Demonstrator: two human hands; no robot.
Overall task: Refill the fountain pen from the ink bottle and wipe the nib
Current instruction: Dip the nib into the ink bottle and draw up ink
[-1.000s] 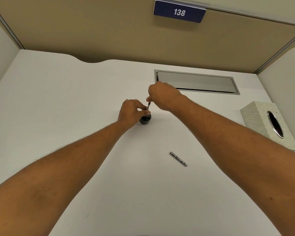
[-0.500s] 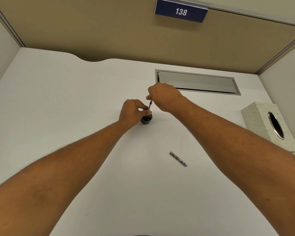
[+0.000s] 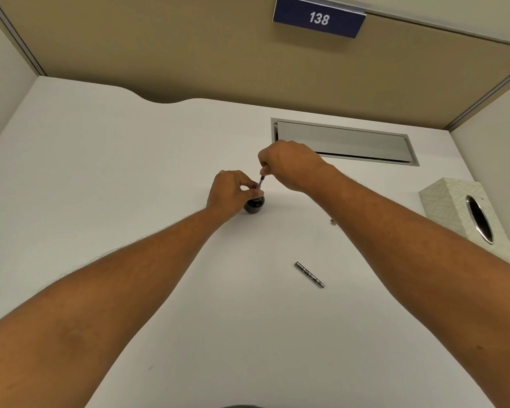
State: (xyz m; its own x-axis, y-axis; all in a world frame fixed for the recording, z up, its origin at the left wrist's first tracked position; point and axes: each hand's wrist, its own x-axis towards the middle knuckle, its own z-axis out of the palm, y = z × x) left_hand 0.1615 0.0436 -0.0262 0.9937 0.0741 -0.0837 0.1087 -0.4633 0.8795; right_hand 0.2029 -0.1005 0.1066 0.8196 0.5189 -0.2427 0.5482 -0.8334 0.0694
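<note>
Pinching the pen (image 3: 261,182) top with your right hand (image 3: 289,164), you're dipping it in the ink bottle (image 3: 254,204) your left hand (image 3: 230,192) is gripping just below.

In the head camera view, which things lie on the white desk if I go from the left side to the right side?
Ink bottle held by the left hand → pen barrel lying loose → metal hatch at the back → tissue box at the right edge.
</note>
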